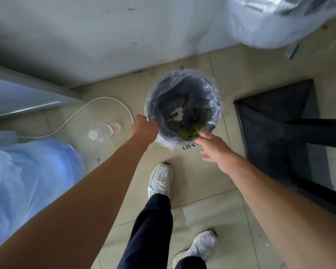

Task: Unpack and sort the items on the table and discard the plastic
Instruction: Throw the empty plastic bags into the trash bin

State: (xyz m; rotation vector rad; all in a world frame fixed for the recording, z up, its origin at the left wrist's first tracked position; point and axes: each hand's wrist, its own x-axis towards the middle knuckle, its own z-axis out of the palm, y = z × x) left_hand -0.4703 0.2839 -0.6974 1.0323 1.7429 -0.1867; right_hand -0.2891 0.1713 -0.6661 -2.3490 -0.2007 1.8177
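Standing over the bin: white shoe (160, 179) nearest, both arms reaching down. Left hand (145, 127) at the bin's left rim, fingers curled under and hidden; cannot tell if it grips the liner (166, 141). Right hand (214, 147) slack, fingers spread, holding nothing, at the near rim. Bin (218, 105) holds crumpled plastic (184, 105) and a green scrap (188, 132). Risk, as judged: a tug on the loose liner could drag it off the rim or tip the bin; light plastic may spring back out.

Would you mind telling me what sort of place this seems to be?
Probably a storeroom or workroom corner: tiled floor, a lined waste bin near the wall, and large plastic-wrapped bundles nearby.
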